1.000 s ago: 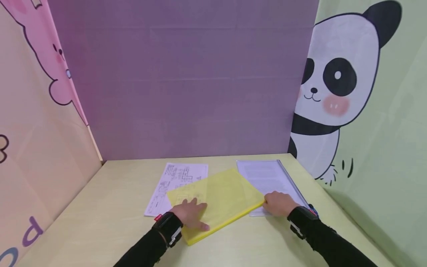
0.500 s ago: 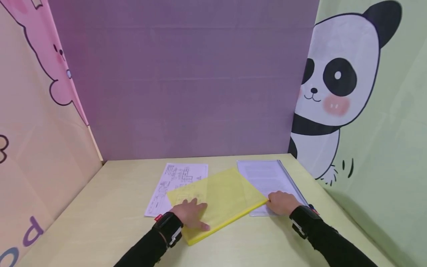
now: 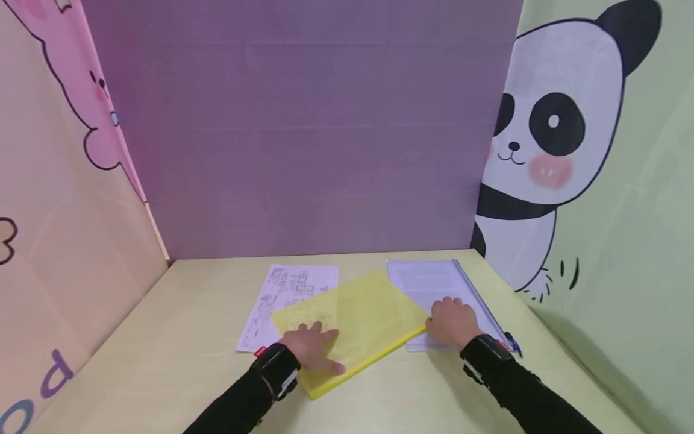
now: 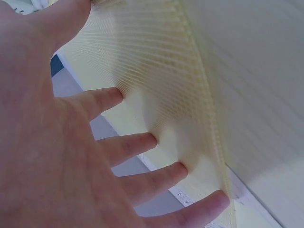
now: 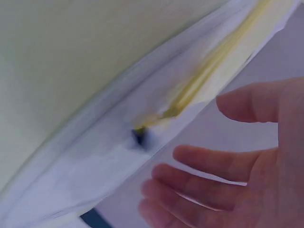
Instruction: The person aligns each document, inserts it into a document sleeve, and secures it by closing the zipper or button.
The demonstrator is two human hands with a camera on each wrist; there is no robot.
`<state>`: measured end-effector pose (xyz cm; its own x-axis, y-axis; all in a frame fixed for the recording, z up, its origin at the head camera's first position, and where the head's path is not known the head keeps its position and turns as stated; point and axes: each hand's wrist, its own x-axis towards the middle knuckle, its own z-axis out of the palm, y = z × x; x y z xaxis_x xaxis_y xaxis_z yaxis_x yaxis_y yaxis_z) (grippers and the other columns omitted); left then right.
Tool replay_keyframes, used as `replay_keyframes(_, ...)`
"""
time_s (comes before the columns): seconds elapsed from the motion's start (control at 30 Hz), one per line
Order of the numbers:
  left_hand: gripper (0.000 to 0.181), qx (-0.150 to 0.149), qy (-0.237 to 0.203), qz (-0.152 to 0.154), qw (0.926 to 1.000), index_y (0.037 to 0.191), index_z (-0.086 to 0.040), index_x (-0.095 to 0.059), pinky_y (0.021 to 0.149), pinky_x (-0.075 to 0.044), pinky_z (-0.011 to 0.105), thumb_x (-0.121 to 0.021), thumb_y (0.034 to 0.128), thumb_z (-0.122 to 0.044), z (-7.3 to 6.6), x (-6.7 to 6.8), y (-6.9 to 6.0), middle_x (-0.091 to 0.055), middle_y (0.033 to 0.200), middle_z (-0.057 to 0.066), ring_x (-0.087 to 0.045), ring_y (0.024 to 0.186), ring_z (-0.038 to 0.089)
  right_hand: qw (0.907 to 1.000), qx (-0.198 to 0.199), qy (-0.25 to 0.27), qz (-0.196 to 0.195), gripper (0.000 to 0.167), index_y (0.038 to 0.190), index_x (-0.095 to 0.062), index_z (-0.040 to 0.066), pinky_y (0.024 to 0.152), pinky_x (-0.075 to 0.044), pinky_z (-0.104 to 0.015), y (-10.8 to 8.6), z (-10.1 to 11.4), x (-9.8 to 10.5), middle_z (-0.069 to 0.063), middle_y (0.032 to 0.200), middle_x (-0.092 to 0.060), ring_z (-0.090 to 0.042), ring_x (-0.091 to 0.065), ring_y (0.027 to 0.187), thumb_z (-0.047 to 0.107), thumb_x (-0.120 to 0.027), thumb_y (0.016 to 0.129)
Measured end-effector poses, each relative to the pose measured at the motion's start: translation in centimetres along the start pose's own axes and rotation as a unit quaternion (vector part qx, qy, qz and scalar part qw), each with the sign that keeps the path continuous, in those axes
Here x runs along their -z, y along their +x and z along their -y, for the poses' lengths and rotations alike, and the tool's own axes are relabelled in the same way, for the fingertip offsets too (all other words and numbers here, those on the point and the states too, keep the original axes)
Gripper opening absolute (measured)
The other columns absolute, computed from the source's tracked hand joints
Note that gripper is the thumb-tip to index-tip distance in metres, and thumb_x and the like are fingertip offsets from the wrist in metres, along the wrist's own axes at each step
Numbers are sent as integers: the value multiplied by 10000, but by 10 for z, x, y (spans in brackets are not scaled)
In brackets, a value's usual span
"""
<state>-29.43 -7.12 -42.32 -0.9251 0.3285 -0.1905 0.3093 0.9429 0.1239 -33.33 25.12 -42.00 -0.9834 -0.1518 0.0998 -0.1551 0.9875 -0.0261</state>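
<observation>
1. The yellow folder (image 3: 374,301) overlaps the drawing sheet (image 3: 295,283), whose covered corner shows only faintly; its lettering is too small to read.
2. The folder and the right hand (image 3: 452,323) hide parts of the printed sheet (image 3: 423,280), its lines illegible.
3. The right hand's fingertips are partly hidden in the head view.
4. In the right wrist view, a dark piece (image 5: 141,137) by the end of the yellow strip (image 5: 204,80) is too blurred to identify.
5. The left hand (image 3: 313,348) covers some of the folder; the left wrist view's top edge crops its thumb.
6. Both sleeves (image 3: 542,395) leave the head view at the bottom.
</observation>
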Motion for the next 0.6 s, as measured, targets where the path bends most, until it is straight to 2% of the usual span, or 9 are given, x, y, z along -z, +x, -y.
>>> replay_keyframes(0.1,847,-23,40,-28,10000,1525,-294,-472,963,-446,655,-640,827,-743,-1,1,0,-420,1571,134,-432,1367,453,9999,76,-54,-43,307,864,-628,1,721,-492,-505,-4,21,2,-114,796,-514,-304,-491,760,294,-649,956)
replay_keyframes(0.27,887,-9,62,-141,9999,1513,-222,-487,984,-423,666,-646,817,-749,-1,2,-2,-452,1548,125,-450,1354,437,9984,537,-79,-170,498,693,-572,61,688,-513,-500,-19,66,-5,-100,740,-538,-309,-550,734,477,-649,955)
replay_keyframes(0.4,918,-1,105,-202,9997,1485,-163,-516,986,-422,663,-648,803,-764,0,0,0,-487,1516,121,-474,1330,425,9965,814,-162,21,589,679,-609,71,703,-522,-475,-34,103,-9,-93,720,-569,-298,-579,732,601,-616,936)
replay_keyframes(0.5,859,18,161,-153,9998,1474,-162,-531,973,-436,651,-661,829,-714,0,0,3,-505,1494,119,-493,1301,414,9947,1003,-170,136,618,693,-641,81,701,-525,-451,-41,122,-11,-82,701,-578,-279,-588,720,648,-585,932)
replay_keyframes(0.6,723,88,191,-205,9996,1453,-140,-552,953,-465,605,-688,887,-570,2,1,8,-537,1437,111,-526,1234,369,9926,1194,-182,127,635,694,-651,89,691,-519,-434,-43,133,-14,-65,678,-569,-263,-585,707,668,-559,935)
